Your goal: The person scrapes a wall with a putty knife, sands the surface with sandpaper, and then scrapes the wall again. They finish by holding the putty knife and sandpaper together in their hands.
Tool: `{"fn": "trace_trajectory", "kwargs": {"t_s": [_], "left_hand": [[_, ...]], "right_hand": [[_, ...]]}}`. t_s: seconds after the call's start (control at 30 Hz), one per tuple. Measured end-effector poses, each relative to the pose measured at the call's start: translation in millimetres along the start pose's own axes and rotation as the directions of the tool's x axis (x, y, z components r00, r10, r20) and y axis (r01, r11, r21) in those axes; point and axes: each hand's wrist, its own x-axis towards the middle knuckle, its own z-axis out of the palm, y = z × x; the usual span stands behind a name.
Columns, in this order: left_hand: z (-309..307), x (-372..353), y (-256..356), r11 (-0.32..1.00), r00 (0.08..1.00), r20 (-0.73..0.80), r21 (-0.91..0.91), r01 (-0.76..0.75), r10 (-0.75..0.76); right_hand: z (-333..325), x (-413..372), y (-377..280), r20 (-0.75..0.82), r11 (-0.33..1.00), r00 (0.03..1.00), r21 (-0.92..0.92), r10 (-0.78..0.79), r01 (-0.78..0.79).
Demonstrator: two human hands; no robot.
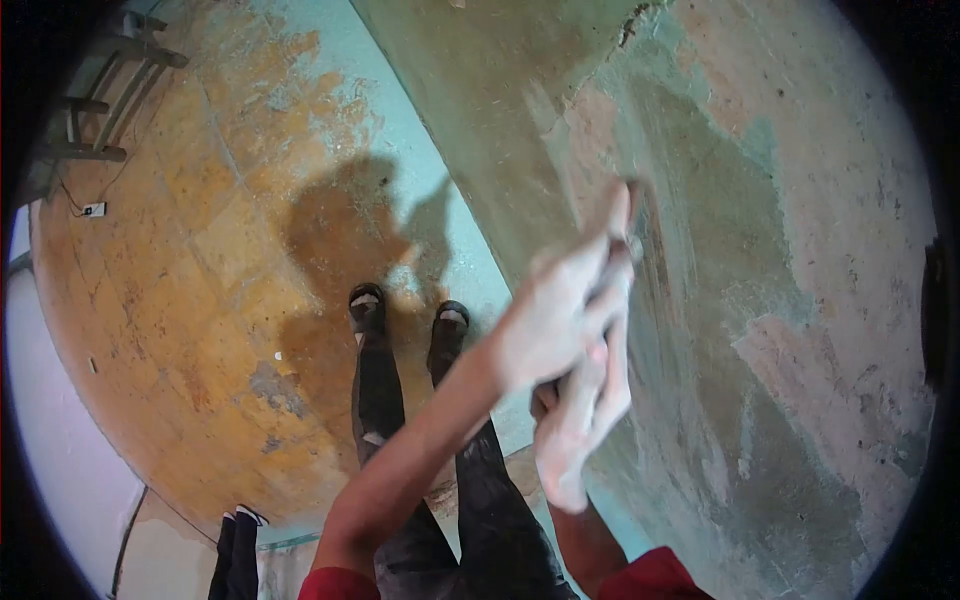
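My left hand (555, 315) and my right hand (580, 410) are raised together in front of my legs, palm against palm. Fingers on both hands are stretched out and overlap, pointing up and away. A whitish coating seems to cover the skin, paler than my forearms. Motion blurs the fingertips, and the space between the palms is hidden. I make out no tool in either hand. Behind the hands is a patchy grey-green and pinkish plastered surface (690, 230) with smears.
My sandalled feet stand on a worn orange floor (220, 300), beside a pale strip (470, 230) bordering the plastered surface. Wooden furniture (115, 90) stands upper left, near a small white box with a cable (94, 210). Another person's dark-clothed legs (235, 555) show lower left.
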Motion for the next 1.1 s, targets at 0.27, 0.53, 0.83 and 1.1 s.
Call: {"fn": "trace_trajectory", "kwargs": {"t_s": [0.27,0.53,0.83,1.1], "left_hand": [[-16.4,18.2,9.8,0.991,0.991,-0.012,0.041,0.130,-0.130],[-13.4,24.1,-1.3,0.995,0.993,-0.049,-0.016,0.103,-0.103],[-10.5,17.4,-17.9,0.983,0.984,-0.047,0.050,0.175,-0.173],[10.3,-7.9,-32.0,0.985,0.988,0.032,-0.078,0.156,-0.154]], "right_hand": [[22.1,14.1,-5.5,0.074,0.969,0.995,0.231,0.069,-0.084],[11.7,27.4,-16.6,0.079,0.984,0.991,0.129,0.110,-0.120],[9.2,28.4,-6.3,0.090,0.981,0.981,0.073,0.173,-0.180],[9.2,5.4,9.3,-0.007,0.977,0.987,0.142,0.161,-0.158]]}}
